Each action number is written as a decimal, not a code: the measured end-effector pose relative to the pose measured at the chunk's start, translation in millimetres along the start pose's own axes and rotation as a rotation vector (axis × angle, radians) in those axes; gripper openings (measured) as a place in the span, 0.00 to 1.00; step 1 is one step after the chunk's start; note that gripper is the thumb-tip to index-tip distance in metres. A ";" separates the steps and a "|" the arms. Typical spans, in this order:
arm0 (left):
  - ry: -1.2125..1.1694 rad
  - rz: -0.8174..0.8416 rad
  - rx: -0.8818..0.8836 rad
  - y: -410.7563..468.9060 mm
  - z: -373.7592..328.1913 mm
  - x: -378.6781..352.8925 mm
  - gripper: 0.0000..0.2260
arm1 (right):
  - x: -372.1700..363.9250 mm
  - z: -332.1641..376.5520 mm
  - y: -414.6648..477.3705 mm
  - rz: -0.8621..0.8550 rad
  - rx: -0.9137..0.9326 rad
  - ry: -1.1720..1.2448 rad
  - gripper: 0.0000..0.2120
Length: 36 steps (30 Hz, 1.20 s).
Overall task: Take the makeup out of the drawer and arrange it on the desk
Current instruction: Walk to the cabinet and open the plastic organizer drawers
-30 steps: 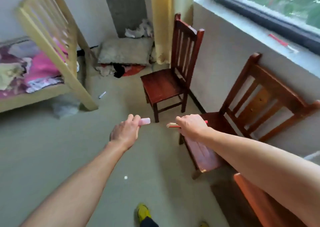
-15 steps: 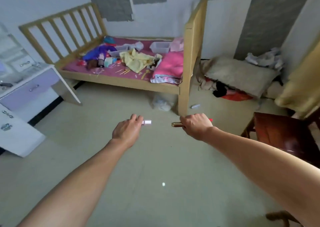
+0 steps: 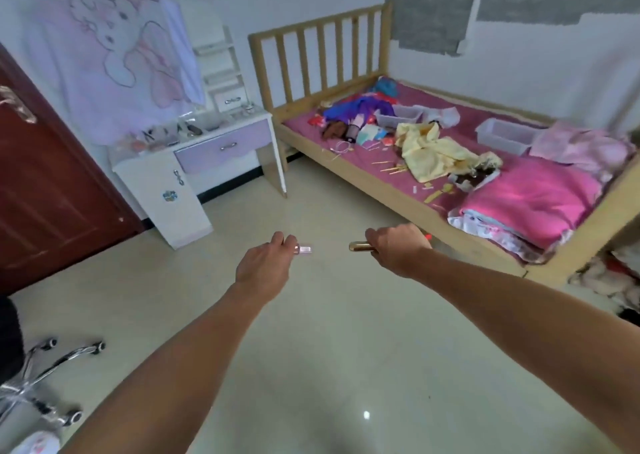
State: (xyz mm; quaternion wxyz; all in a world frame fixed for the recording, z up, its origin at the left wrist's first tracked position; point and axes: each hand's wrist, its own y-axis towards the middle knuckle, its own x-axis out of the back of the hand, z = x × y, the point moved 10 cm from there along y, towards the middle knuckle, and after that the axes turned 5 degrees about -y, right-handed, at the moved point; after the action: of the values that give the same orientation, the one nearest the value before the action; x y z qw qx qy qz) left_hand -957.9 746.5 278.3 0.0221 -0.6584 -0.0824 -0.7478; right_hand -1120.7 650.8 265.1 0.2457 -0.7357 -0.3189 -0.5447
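Far ahead of my left hand and off to its left stands the desk, white and purple. Its purple drawer looks pushed shut. Some little things sit on the desk top, but they are too blurry for me to name.

My left hand is curled round a small pink makeup stick. The stick pokes out toward my other hand. Just past it, not touching, is the end of a gold makeup stick. My right hand is wrapped tight round that one. Beyond my right hand is a bed with a pink cover.

So I think this job is partly done. I have two makeup things, one in each hand, over the floor. I have not put them on the desk yet. I need to walk over, set them down and line them up. I cannot tell if more makeup is in the drawer.
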 end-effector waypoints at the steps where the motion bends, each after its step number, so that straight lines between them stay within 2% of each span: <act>1: -0.007 -0.008 0.047 12.1 16.4 1.6 0.11 | 4.6 0.0 28.1 -0.003 0.034 0.001 0.11; 3: -0.014 -0.001 0.155 29.5 59.7 -6.4 0.12 | 10.1 16.0 92.9 -0.012 0.144 -0.005 0.10; 6: -0.029 -0.053 0.198 38.7 98.6 -15.1 0.14 | 13.6 36.7 143.9 -0.029 0.225 -0.019 0.10; 9: -0.015 -0.136 0.266 63.7 156.6 -23.0 0.16 | 26.8 65.3 216.8 -0.128 0.316 -0.001 0.09; 12: 0.017 -0.142 0.298 103.3 215.6 -36.2 0.16 | 38.5 89.8 292.8 -0.220 0.367 -0.007 0.09; 19: 0.090 -0.205 0.275 234.2 340.9 -27.9 0.21 | 74.0 96.8 476.9 -0.360 0.334 0.043 0.09; 22: 0.068 -0.243 0.260 290.2 385.4 -16.6 0.19 | 97.2 82.7 538.7 -0.446 0.285 0.101 0.08; 26: 0.041 -0.252 0.239 361.9 425.3 -30.7 0.16 | 91.6 65.0 619.5 -0.516 0.258 0.159 0.05; 30: 0.026 -0.253 0.246 431.8 467.3 -58.1 0.18 | 77.7 60.3 702.6 -0.546 0.278 0.167 0.09; 36: -0.020 -0.234 0.362 544.3 547.2 -102.7 0.20 | 57.0 68.6 845.7 -0.583 0.371 0.228 0.11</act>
State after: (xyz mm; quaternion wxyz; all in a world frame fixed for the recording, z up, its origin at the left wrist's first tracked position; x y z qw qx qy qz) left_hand -330.4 285.8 293.3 0.0522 -0.6370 -0.2914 -0.7117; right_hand -441.7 139.4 288.2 0.2434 -0.4914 -0.5792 -0.6032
